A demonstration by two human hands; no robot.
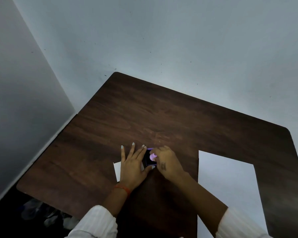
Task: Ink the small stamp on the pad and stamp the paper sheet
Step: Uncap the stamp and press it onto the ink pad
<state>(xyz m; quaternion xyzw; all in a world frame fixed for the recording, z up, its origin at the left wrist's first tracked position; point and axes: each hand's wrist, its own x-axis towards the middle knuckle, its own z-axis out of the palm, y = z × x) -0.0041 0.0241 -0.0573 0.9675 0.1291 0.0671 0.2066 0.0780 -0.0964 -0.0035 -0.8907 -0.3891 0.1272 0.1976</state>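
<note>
Small lilac plastic stamp (152,157) is sitting on the dark purple-rimmed ink pad (150,159), right hand (167,162) grip pinching it closed; left hand (133,164) is lying flat, fingers spread, beside the pad.

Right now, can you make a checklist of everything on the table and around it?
Surface: dark wood table, bare at the back.
Job's things: purple stamp on the dark ink pad; paper sheet on the right, no print seen.
Clutter: small white paper under the left hand.
Grippers: left hand flat, steadying the pad; right hand pinching the stamp.
Cables: nothing seen.
Surroundings: pale walls; blurry items on the floor.
</note>
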